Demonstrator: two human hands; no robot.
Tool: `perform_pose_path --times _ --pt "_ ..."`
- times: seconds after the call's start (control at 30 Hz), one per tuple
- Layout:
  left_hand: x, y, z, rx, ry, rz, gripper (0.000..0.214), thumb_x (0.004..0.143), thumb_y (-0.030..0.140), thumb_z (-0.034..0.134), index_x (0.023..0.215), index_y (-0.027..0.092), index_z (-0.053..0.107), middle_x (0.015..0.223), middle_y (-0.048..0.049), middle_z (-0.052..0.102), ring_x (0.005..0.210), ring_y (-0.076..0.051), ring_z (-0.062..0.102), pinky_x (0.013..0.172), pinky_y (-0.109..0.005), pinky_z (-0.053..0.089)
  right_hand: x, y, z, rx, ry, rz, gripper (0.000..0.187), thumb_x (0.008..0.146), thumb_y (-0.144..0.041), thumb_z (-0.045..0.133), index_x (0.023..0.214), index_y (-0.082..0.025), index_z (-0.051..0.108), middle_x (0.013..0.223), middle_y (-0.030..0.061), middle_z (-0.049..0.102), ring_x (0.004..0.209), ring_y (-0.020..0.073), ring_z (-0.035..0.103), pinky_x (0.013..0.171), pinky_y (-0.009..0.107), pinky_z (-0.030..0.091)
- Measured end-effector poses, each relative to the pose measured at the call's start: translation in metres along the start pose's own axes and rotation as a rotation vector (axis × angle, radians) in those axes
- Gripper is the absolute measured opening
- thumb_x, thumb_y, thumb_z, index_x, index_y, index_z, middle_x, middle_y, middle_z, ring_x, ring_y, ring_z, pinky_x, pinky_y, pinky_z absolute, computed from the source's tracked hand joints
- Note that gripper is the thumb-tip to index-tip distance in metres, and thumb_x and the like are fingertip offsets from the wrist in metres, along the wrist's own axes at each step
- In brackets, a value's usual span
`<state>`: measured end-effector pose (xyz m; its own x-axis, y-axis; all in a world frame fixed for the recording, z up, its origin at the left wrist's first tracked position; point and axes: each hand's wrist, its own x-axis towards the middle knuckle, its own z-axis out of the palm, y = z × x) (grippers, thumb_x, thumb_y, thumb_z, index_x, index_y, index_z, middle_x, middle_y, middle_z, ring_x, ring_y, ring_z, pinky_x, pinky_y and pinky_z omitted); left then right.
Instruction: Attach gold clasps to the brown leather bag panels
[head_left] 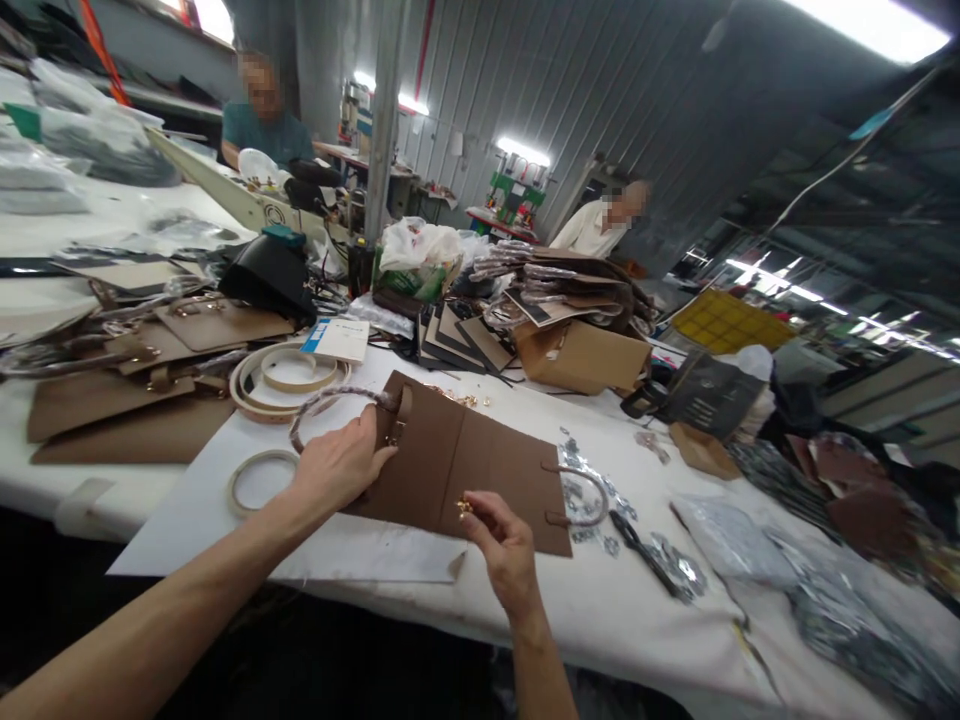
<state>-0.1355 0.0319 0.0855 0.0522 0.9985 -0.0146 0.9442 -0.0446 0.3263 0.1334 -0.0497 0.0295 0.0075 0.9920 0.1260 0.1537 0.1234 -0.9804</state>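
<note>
A brown handbag panel (487,450) lies flat on the white table, with a curved handle (596,490) at its right end. Another handle (311,410), wrapped in clear film, loops out at its left end. My left hand (341,455) rests at that left end, by the folded edge and handle base; its thumb is apart from the fingers, and whether it grips the edge is hidden. Above the panel's lower middle, my right hand (502,540) pinches small gold metal fittings (463,506) between thumb and fingertips. More gold pieces (469,400) lie beyond the panel.
Rolls of tape (259,480) sit on white paper at left, near stacked brown bags (135,420). Silver metal pieces (604,535) and a black-handled tool (645,555) lie at right. Behind stand a cardboard box (592,360) and bagged parts. Two people are farther back.
</note>
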Motion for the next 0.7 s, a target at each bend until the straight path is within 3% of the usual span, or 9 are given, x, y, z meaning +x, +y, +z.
perform_pose_path --times 0.17,0.33,0.47,0.7 --pt "-0.023 -0.002 0.006 0.106 0.035 -0.188 0.061 0.1 0.067 0.031 0.123 0.015 0.053 0.088 -0.0196 0.076 0.089 -0.043 0.075 0.074 -0.046 0.053 0.045 -0.011 0.046 0.076 -0.188 -0.039 0.026 0.083 -0.033 0.083 0.106 -0.023 0.08 0.105 0.0055 0.076 0.093 0.0184 0.072 0.084 0.028 0.059" --pt "-0.021 -0.017 0.016 -0.057 0.012 -0.341 0.066 0.1 0.067 0.023 0.115 0.015 0.06 0.098 -0.0243 0.077 0.098 -0.044 0.074 0.08 -0.049 0.053 0.075 0.001 0.089 0.025 -0.247 -0.174 0.018 0.086 -0.03 0.08 0.102 -0.022 0.082 0.105 0.0063 0.076 0.096 0.0186 0.072 0.087 0.029 0.059" --pt "-0.021 -0.029 0.018 -0.153 0.006 -0.371 0.066 0.101 0.067 0.019 0.105 0.019 0.064 0.099 -0.0205 0.077 0.098 -0.041 0.074 0.078 -0.045 0.052 0.077 -0.008 0.092 -0.029 -0.291 -0.222 0.017 0.088 -0.027 0.079 0.104 -0.023 0.082 0.107 0.0062 0.075 0.099 0.0189 0.072 0.09 0.03 0.059" --pt "-0.025 -0.033 0.012 -0.295 0.069 -0.384 0.062 0.101 0.068 0.018 0.089 0.025 0.061 0.089 -0.011 0.077 0.09 -0.033 0.073 0.071 -0.037 0.047 0.072 -0.06 0.069 -0.109 -0.379 -0.347 0.019 0.091 -0.023 0.077 0.11 -0.026 0.079 0.107 0.0054 0.075 0.097 0.0182 0.072 0.088 0.031 0.061"
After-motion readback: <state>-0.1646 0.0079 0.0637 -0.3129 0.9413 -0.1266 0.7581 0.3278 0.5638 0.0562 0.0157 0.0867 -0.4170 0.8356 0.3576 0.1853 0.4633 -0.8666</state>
